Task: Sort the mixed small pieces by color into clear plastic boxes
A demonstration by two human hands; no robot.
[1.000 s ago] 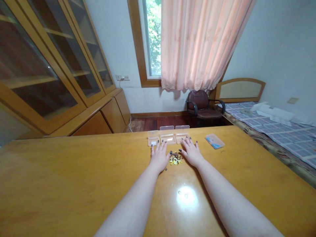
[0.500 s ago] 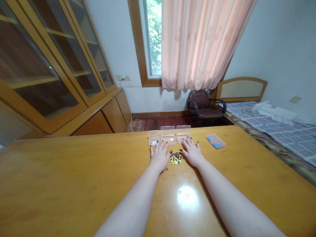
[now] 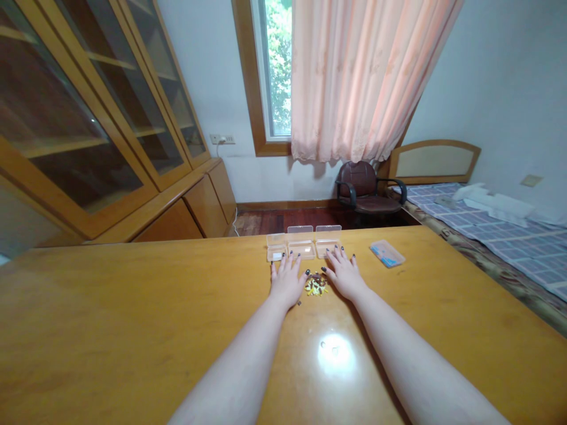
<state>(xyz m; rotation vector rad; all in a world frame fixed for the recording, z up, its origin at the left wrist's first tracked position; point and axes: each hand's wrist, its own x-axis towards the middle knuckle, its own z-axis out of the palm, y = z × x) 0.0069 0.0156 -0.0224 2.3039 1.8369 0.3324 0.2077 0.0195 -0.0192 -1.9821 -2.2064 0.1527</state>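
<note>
My left hand [image 3: 286, 284] lies flat on the table with its fingers spread, holding nothing. My right hand [image 3: 346, 275] rests likewise, palm down and fingers apart. Between them sits a small pile of tiny pieces [image 3: 316, 285], dark brown, pale and yellow; their kind is too small to make out. One dark piece [image 3: 299, 303] lies apart, beside my left wrist. Beyond my fingertips three clear plastic boxes stand in a row with lids raised: the left box [image 3: 271, 257], the middle box [image 3: 301, 256] and the right box [image 3: 322, 254], partly hidden by my right fingers.
A clear flat case [image 3: 387, 253] with blue bits inside lies to the right on the wooden table [image 3: 133, 330]. Past the far edge are an office chair [image 3: 365, 192], a bed [image 3: 509, 236] and a curtained window. A glass-door cabinet [image 3: 172, 159] stands at the left.
Almost nothing differs. Both hands stay flat in the same places, and the pile and boxes have not moved; the view has shifted very slightly.
</note>
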